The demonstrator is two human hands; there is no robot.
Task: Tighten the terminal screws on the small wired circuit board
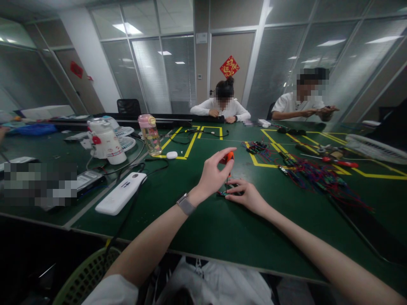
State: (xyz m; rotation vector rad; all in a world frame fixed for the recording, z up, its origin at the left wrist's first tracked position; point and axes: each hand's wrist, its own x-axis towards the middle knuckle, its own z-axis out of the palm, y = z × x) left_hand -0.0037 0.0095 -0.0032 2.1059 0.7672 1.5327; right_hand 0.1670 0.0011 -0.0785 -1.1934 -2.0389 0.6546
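Observation:
A screwdriver with an orange handle (pixel 230 156) stands nearly upright, its shaft pointing down to the table. My left hand (pixel 214 171), with a watch (pixel 185 204) on its wrist, is closed around that handle. The tip meets a small green circuit board (pixel 221 194) lying on the green tabletop (pixel 203 233). My right hand (pixel 249 197) rests low on the table, its thumb and fingers pinching the board's right side. Part of the board is hidden behind my fingers.
To the right lies a heap of circuit boards with red and blue wires (pixel 318 173), beside a red-handled tool (pixel 340 162). At left stand a white bottle (pixel 106 142), a clear bottle (pixel 149 135) and a white power bank (pixel 121 193). Two people sit across the table.

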